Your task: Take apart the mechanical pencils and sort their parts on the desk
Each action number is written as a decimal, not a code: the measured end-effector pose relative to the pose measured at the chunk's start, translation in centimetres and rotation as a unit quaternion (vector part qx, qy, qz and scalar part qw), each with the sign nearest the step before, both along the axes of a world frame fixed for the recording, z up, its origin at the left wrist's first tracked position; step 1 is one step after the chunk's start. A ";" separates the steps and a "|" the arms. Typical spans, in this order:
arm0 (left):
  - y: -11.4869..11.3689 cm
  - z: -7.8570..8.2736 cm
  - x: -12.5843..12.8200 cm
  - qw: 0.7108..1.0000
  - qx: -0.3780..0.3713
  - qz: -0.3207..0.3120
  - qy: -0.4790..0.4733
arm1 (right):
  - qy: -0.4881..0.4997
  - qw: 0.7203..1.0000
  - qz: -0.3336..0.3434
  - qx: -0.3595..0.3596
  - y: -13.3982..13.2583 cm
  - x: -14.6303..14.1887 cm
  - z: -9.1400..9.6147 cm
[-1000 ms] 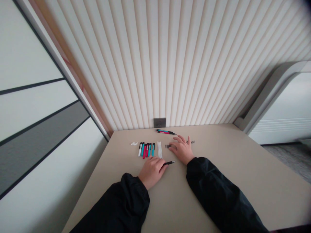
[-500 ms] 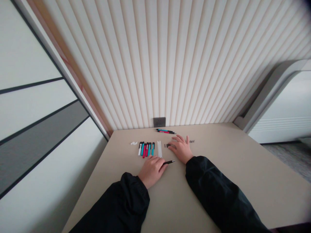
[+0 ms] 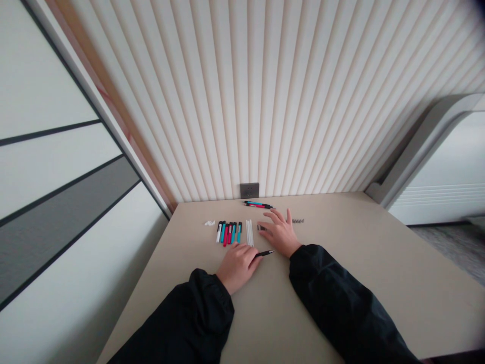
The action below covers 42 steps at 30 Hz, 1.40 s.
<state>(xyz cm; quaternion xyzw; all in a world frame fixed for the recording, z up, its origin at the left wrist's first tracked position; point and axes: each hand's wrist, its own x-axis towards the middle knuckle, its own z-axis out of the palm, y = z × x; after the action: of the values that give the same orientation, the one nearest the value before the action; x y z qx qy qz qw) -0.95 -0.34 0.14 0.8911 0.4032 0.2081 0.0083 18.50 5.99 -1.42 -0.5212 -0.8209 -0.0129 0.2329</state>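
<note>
My left hand rests on the table with its fingers closed around a black pen section, whose metal tip points right. My right hand is spread over the table, thumb and forefinger apart at a few small dark pieces; the fingers partly cover them. Between the hands and a little beyond lie several thin white refills side by side. Left of those is a row of pen barrels in white, teal and red with black ends. Small dark coiled parts, seemingly springs, lie just past my right hand.
Two pens, one teal and one red with black, lie at the table's back edge. A small pile of white pieces sits left of the barrels. Behind stand a ribbed wall and a dark socket; a white panelled cabinet flanks the left.
My right hand has shifted slightly left, its thumb and forefinger now reaching over the small dark pieces. More of the springs shows. My left hand keeps its hold on the pen section.
</note>
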 end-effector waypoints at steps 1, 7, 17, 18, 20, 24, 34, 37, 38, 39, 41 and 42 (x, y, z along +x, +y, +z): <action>0.0 0.0 0.0 1.000 0.002 -0.001 0.001 | -0.004 1.000 0.012 0.006 0.0 -0.1 0.0; 0.0 0.0 0.0 1.000 -0.006 0.004 -0.001 | 0.002 1.000 0.018 0.025 -0.3 -0.2 -0.3; -0.1 0.3 -0.1 0.997 0.005 0.060 -0.045 | 0.127 0.990 0.024 0.061 -1.4 0.3 0.8; -0.1 0.3 -0.1 0.996 0.005 0.067 -0.050 | 0.150 0.986 0.033 0.060 -1.8 0.4 1.0; -0.1 0.3 -0.2 0.995 0.006 0.078 -0.057 | 0.184 0.980 0.059 0.043 -2.8 0.5 1.2; -0.1 0.2 -0.2 0.994 0.009 0.077 -0.073 | 0.209 0.974 0.079 -0.030 -4.8 0.3 1.1; -0.2 0.1 -0.1 0.995 0.001 0.038 -0.091 | 0.267 0.955 0.071 -0.109 -5.3 -0.1 1.0; -0.2 0.2 -0.1 0.997 -0.008 0.024 -0.077 | 0.266 0.957 0.093 -0.074 -5.5 0.1 1.4; -0.2 0.2 -0.2 0.997 -0.009 0.018 -0.073 | 0.265 0.957 0.099 -0.066 -5.6 0.1 1.5; -0.2 0.3 -0.2 0.997 -0.010 0.013 -0.070 | 0.263 0.957 0.106 -0.060 -5.6 0.1 1.6; -0.1 0.3 -0.3 0.998 -0.012 0.004 -0.064 | 0.259 0.957 0.118 -0.052 -5.7 0.1 1.7; -0.1 0.3 -0.3 0.998 -0.014 0.001 -0.061 | 0.256 0.958 0.122 -0.049 -5.7 0.1 1.7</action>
<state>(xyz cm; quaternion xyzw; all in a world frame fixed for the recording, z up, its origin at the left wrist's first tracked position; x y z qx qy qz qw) -1.25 -0.44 0.40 0.8761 0.4056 0.2568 0.0453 18.60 0.27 0.31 -0.4133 -0.7909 0.1900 0.4094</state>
